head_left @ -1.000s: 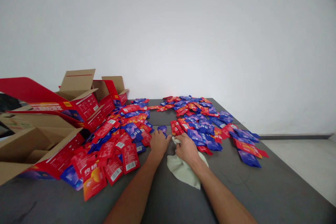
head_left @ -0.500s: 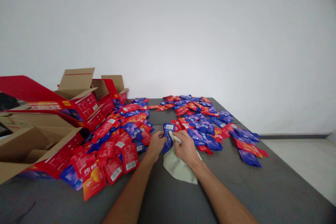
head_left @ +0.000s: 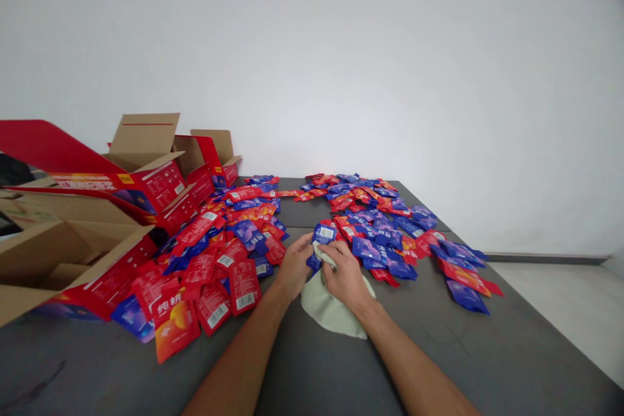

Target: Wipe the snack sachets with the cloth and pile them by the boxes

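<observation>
My left hand (head_left: 296, 266) is closed on the left side of a blue packet (head_left: 324, 233) with a white barcode label near its top. Bunched in my right hand (head_left: 340, 271) is part of a pale green cloth (head_left: 331, 312), pressed against the front of that packet. The rest of the cloth hangs down onto the dark table. Both hands are close together at the middle, between two spreads of red and blue packets. The packet's lower part is hidden behind the fingers and cloth.
Red and blue packets (head_left: 244, 286) lie heaped on the left, and more packets (head_left: 369, 248) spread to the right and back. Open cardboard boxes (head_left: 112, 273) stand at the left edge. The grey table (head_left: 409, 344) meets a white wall behind.
My left hand has shifted slightly up and right, covering more of the blue packet. The packet's top now leans further right. The cloth remains in my right hand.
</observation>
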A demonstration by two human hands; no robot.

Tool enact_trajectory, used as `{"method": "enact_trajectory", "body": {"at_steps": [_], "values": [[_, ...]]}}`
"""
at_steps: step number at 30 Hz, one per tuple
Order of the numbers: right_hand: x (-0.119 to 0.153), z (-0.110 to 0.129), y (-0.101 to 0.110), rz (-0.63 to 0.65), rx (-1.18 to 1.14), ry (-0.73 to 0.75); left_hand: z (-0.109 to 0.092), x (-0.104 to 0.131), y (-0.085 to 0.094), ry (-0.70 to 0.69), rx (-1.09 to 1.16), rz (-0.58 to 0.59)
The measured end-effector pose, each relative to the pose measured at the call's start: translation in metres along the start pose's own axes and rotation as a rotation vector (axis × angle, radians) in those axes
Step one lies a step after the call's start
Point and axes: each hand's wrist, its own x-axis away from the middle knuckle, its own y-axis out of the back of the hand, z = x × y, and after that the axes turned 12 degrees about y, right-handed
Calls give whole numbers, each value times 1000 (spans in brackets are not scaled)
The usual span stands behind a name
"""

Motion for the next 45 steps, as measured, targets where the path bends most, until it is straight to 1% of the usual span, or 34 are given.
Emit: {"method": "enact_trajectory", "body": {"at_steps": [2, 4, 6, 8, 10, 12, 14, 16, 19, 22, 27, 31, 34, 36, 38, 43, 45], "values": [[1, 1, -2, 34, -11, 31, -5, 4, -2, -9, -10, 68], [0, 0, -2, 37, -4, 26, -8, 7, -2, -22, -68, 111], [-1, -3, 2, -7, 32, -12, -9, 9, -3, -42, -176, 145], [-3, -7, 8, -83, 88, -57, -8, 11, -4, -56, -291, 188], [-4, -9, 13, -134, 128, -75, -7, 12, -7, -73, -355, 204], [-4, -10, 15, -119, 119, -54, -5, 12, -8, -86, -351, 179], [-3, -8, 13, -46, 81, -10, -3, 11, -7, -80, -308, 128], [-2, -4, 8, 41, 54, 33, -3, 10, -6, -46, -252, 85], [1, 0, 2, 133, 49, 60, -4, 9, -5, -53, -153, 62], [1, 2, 0, 158, 41, 64, -6, 7, -6, -104, -47, 43], [0, 2, 2, 177, -8, 105, -9, 6, -6, -72, 70, -45], [1, 6, 2, 255, -31, 128, -9, 1, 0, -73, 81, -98], [3, 8, 1, 317, -31, 124, -10, -2, 6, -77, 26, -175], [4, 8, 1, 327, -39, 123, -11, -3, 8, -70, -6, -230], [4, 8, 2, 277, -69, 120, -12, -2, 10, -71, -7, -262], [-1, 6, 9, -14, -91, 28, -13, 0, 12, -38, 18, -304], [-3, 6, 10, -51, -85, 9, -12, 0, 11, -6, 24, -283]]}}
